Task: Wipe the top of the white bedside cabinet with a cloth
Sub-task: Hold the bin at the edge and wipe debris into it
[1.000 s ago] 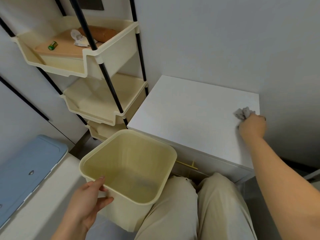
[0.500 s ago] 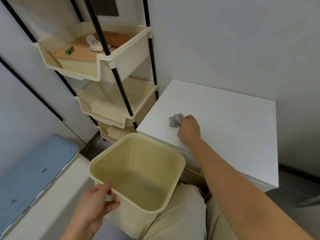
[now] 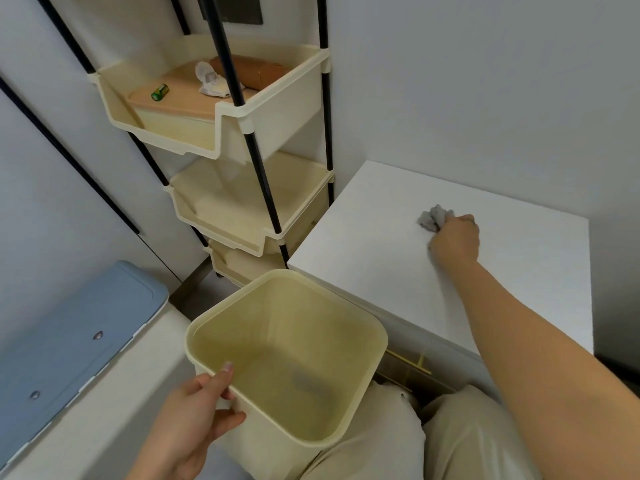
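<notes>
Now mid-top: right hand [image 3: 454, 239] has swept the balled grey cloth [image 3: 434, 217] back from the left edge.
Passes are crossing the white bedside cabinet [image 3: 377, 251]; left hand [image 3: 194, 415] pinches the cream bin [image 3: 287, 355] rim.

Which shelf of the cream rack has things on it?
The top shelf: it holds a green battery, a crumpled white wrapper and a brown roll. The middle shelf looks bare.

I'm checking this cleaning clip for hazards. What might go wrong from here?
The left hand holds the cream bin by one rim only, so it may tip. The right hand wipes with a small bunched cloth, so parts of the white cabinet top may be missed.
</notes>
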